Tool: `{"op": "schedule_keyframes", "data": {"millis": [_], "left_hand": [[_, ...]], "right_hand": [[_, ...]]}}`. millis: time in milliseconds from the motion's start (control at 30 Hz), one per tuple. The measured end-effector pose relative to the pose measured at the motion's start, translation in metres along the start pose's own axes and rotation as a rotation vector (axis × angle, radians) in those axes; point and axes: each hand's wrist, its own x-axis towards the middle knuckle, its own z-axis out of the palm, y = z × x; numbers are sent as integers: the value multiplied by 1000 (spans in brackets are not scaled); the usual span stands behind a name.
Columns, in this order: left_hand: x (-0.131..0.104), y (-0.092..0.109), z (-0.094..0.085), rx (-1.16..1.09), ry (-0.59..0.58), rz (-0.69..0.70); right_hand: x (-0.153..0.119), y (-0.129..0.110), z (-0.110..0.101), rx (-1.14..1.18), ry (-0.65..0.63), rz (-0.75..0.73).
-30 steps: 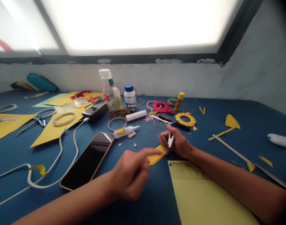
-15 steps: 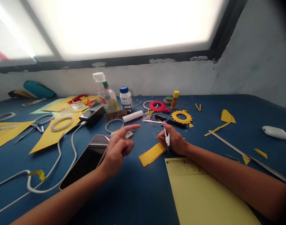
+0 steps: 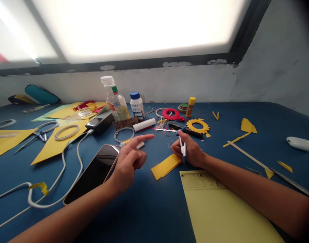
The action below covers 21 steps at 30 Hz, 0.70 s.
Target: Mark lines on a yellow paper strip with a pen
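Observation:
My left hand [image 3: 129,160] hovers by the right edge of a black phone [image 3: 93,173]. Its index finger points to the right, the other fingers are curled, and I see nothing in it. My right hand [image 3: 190,150] grips a white and blue pen [image 3: 184,150], tip down. Just under that hand lie folded yellow paper strips [image 3: 164,167], partly covered by it. A yellow sheet [image 3: 220,216] with a clear ruler [image 3: 205,181] on it extends below my right forearm.
Behind the hands stand a clear bottle [image 3: 115,101], a white jar [image 3: 137,106] and a glue stick [image 3: 190,107]. Red [image 3: 171,114] and yellow [image 3: 198,126] toothed paper rings lie nearby. White cable [image 3: 81,162] loops at left; paper scraps [image 3: 248,125] and a white case [image 3: 300,144] are right.
The view has shifted very slightly. Both hands keep nearly the same pose, with the pen still in my right hand and my left index finger still extended.

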Motion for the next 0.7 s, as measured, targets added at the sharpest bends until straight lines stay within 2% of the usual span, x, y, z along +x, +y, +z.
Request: {"op": "schedule_keyframes", "data": {"millis": [700], "left_hand": [[-1, -1, 0, 47, -20, 37]], "right_hand": [[0, -1, 0, -1, -5, -4]]}}
